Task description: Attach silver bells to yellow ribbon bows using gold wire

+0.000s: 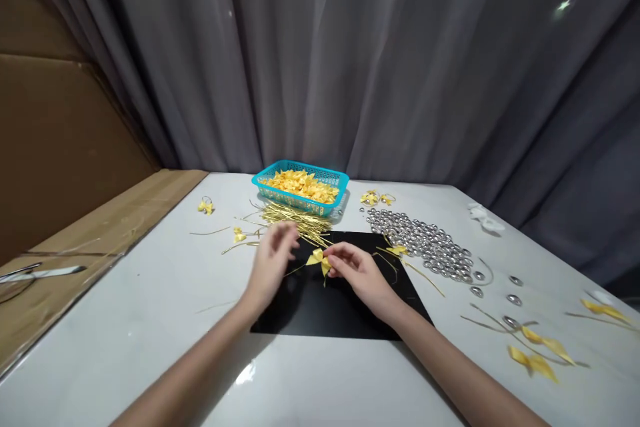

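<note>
My right hand (357, 272) pinches a yellow ribbon bow (317, 257) between thumb and fingertips, just above a black mat (320, 310). A thin golden tie reaches out from the bow's lower left. To the left of the bow, my left hand (274, 259) is raised with its fingers loosely bent and slightly blurred. It stands apart from the bow, and nothing shows between its fingers. Just beyond my left hand lies a pile of golden twist ties (295, 219). Another yellow bow (397, 250) rests at the mat's right edge.
A turquoise basket (345, 180) full of yellow bows stands at the back. Many silver oval beads (425, 240) spread to the right. Loose bows and ties (535, 363) lie at the front right. A cardboard sheet (65, 260) borders the table's left, and a grey curtain (310, 67) hangs behind.
</note>
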The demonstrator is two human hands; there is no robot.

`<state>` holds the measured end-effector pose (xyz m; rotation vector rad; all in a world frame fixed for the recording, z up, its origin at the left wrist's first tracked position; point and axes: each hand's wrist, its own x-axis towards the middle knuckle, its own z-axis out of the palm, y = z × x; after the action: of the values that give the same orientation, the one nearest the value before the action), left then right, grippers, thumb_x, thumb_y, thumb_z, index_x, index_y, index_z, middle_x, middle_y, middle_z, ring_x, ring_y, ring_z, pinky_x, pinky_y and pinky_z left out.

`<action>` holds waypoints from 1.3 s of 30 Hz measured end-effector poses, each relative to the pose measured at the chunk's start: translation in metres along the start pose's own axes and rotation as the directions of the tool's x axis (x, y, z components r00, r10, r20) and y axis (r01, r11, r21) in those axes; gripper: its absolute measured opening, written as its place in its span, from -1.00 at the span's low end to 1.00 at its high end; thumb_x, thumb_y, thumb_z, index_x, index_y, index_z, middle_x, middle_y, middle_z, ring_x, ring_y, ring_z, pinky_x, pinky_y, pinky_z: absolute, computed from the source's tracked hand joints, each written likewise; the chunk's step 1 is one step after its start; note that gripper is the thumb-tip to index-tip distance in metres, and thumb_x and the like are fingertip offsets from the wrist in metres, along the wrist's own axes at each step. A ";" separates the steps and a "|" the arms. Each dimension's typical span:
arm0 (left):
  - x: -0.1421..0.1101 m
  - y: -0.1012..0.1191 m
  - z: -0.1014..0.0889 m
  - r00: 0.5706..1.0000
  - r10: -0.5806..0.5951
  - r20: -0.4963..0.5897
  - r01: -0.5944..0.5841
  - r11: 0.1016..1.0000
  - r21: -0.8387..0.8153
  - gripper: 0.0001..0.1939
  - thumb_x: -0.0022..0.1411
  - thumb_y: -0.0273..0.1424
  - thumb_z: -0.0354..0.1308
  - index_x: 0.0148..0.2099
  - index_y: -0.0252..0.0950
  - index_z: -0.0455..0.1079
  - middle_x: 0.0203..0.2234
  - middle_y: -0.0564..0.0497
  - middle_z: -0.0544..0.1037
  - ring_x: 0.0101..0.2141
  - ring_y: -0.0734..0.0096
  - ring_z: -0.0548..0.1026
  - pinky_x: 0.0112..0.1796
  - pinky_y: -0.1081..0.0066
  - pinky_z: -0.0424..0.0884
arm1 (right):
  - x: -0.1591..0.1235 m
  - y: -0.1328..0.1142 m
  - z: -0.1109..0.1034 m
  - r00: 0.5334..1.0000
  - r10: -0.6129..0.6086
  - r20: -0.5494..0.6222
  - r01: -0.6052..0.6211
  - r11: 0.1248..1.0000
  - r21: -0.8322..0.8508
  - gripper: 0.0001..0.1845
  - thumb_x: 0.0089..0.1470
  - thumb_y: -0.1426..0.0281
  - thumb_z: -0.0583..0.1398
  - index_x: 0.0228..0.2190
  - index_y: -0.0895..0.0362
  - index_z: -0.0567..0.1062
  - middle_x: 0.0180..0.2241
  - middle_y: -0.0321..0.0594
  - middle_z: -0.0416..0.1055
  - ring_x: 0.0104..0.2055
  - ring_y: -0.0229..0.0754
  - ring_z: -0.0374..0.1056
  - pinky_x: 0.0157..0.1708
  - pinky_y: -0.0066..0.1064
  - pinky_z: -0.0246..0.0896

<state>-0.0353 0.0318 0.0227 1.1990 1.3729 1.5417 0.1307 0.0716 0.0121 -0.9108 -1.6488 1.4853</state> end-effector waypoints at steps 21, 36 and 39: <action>-0.007 -0.030 -0.004 0.843 -0.081 0.532 0.046 0.996 0.079 -0.76 0.14 -0.22 0.13 -0.36 -0.30 0.25 -0.53 0.11 0.31 -0.48 0.52 0.32 -0.47 0.51 0.30 | -0.003 0.002 -0.013 0.970 0.061 0.236 -0.022 0.986 -0.164 -0.57 -0.09 0.08 0.22 -0.44 0.23 0.36 -0.52 -0.30 0.28 -0.49 -0.38 0.22 -0.41 -0.49 0.18; -0.008 -0.025 -0.005 0.828 -0.085 0.554 0.021 0.993 0.120 -0.74 0.21 -0.17 0.02 -0.34 -0.27 0.21 -0.55 0.12 0.31 -0.49 0.50 0.35 -0.45 0.49 0.30 | -0.004 0.004 -0.014 0.973 0.014 0.229 0.073 0.927 -0.369 -0.76 0.15 0.23 0.02 -0.37 0.16 0.25 -0.68 -0.44 0.17 -0.68 -0.44 0.11 -0.64 -0.62 0.02; -0.007 -0.027 -0.006 0.828 -0.089 0.553 0.028 0.993 0.118 -0.76 0.21 -0.19 0.03 -0.33 -0.27 0.23 -0.53 0.11 0.31 -0.49 0.51 0.34 -0.44 0.48 0.31 | -0.004 0.007 -0.017 0.978 0.000 0.210 0.080 0.925 -0.372 -0.75 0.14 0.22 0.04 -0.37 0.17 0.27 -0.64 -0.41 0.19 -0.67 -0.45 0.14 -0.64 -0.63 0.03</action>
<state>-0.0406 0.0279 -0.0053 1.5072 1.0851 0.9615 0.1478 0.0773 0.0066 -0.9417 -2.1470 1.2880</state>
